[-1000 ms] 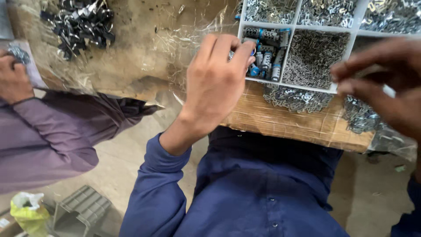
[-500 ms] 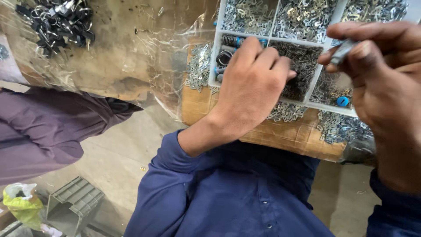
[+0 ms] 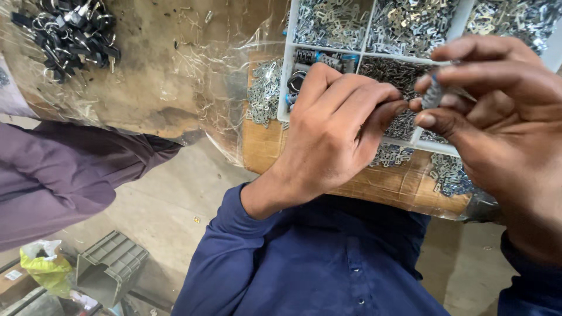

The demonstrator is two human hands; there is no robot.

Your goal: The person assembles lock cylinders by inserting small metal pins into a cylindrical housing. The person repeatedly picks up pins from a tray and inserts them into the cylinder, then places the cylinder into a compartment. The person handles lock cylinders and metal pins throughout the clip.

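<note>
Over tray (image 3: 287, 70), left hand (image 3: 333, 126) curled, right hand (image 3: 503, 111) pinching clip (image 3: 433, 93)

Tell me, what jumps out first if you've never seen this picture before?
Two hands fill the middle: the left hand curls over a white tray of shiny metal bits, and the right hand pinches a small grey piece in its fingers. Far left on the plastic-covered table sits a dark pile of black clips. A purple sleeve shows at the left edge.
</note>
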